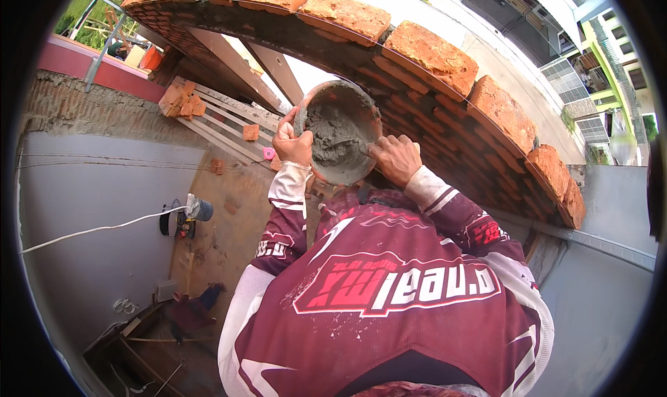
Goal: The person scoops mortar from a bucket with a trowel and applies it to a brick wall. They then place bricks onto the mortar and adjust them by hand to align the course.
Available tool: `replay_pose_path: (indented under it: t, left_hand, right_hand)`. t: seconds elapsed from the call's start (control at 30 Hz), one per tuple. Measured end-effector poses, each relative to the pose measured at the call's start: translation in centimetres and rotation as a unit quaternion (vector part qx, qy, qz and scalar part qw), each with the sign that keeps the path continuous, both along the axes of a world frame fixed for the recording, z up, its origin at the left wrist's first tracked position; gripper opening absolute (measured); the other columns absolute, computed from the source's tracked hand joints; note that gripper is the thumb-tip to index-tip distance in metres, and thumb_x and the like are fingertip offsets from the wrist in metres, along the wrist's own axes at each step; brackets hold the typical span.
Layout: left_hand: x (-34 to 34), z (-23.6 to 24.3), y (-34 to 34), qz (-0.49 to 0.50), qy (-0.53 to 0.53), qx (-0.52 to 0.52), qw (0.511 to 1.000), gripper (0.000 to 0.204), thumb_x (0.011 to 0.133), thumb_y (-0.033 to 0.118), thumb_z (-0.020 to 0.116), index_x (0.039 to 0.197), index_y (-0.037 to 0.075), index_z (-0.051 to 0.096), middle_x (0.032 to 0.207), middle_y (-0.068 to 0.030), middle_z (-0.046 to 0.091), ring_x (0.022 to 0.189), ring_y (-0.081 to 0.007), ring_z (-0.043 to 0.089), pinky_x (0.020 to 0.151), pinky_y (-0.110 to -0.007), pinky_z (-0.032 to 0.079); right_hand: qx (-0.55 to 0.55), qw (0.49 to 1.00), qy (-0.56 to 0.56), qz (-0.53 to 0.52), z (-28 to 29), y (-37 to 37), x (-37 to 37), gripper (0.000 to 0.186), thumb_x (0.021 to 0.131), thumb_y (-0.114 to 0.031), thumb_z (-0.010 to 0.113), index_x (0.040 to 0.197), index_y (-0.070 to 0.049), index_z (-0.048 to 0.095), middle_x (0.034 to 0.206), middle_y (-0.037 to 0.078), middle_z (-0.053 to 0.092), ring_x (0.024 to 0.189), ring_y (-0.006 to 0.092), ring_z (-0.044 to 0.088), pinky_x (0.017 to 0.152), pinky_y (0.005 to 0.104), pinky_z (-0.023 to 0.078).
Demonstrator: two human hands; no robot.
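Head view, left hand (293, 145) gripping bowl (363, 110), brick edge (431, 56) beyond

One left hand (293, 145), one right hand (397, 159), one round bowl (361, 108), at least six top-row bricks (431, 55), one small pink object (269, 153), one bucket (202, 208) and one white cable (104, 229) show.

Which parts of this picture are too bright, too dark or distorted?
Head view: pale street nearly washed out by daylight; head view: lower-left woodwork dim, details hard to tell; head view: brick row looks bowed, probably partly fisheye; head view: left hand, right hand, mortar bowl fairly clear.
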State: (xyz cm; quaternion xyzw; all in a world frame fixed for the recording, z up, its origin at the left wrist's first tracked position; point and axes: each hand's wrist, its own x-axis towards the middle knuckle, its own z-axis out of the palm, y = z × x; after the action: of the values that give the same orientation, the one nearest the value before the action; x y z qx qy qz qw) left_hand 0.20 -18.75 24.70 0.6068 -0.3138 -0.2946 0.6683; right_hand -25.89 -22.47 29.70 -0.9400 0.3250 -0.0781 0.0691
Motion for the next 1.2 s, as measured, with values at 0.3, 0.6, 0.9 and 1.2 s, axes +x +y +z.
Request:
replay_pose_path:
  t: [0.3,0.6,0.9,1.2]
  left_hand:
    - [-2.0,2.6,-0.2,-0.030,-0.100,-0.004,0.995,0.036,0.069,-0.009,0.060,0.104,-0.010,0.062,0.124,-0.0094,0.068,0.076,-0.0036,0.050,0.063,-0.018,0.039]
    - [0.1,0.3,0.3,-0.012,-0.021,0.092,0.995,0.024,0.070,-0.009,0.061,0.094,-0.008,0.061,0.128,-0.0120,0.067,0.078,-0.0056,0.054,0.064,-0.019,0.041]
    - [-2.4,2.0,-0.1,-0.019,-0.117,0.012,0.993,0.014,0.067,-0.009,0.061,0.080,-0.005,0.057,0.130,-0.0079,0.068,0.061,-0.0028,0.037,0.056,-0.021,0.033]
    - [-1.2,0.5,0.6,-0.025,-0.044,0.040,0.998,0.015,0.071,-0.011,0.059,0.080,-0.002,0.052,0.131,-0.0149,0.066,0.079,-0.0070,0.057,0.067,-0.020,0.045]
  right_hand:
    - [0.248,0.949,0.162,-0.110,2.2,-3.3,0.2,0.032,0.090,-0.026,0.057,0.097,0.000,0.072,0.098,0.025,0.073,0.089,0.0409,0.073,0.076,0.0496,0.059]
    - [0.076,0.996,-0.008,-0.047,-1.1,1.3,-1.3,0.024,0.090,-0.032,0.065,0.100,-0.012,0.070,0.089,0.008,0.069,0.083,0.0313,0.071,0.074,0.0475,0.053]
    - [0.144,0.957,0.190,-0.168,2.6,-2.5,-1.9,0.026,0.088,-0.028,0.063,0.091,-0.003,0.072,0.089,0.022,0.073,0.088,0.0344,0.074,0.073,0.0449,0.059]
    - [0.146,0.985,0.006,-0.086,-2.3,1.6,-2.2,0.028,0.087,-0.039,0.068,0.101,-0.015,0.074,0.094,0.009,0.072,0.091,0.0316,0.069,0.078,0.0467,0.053]
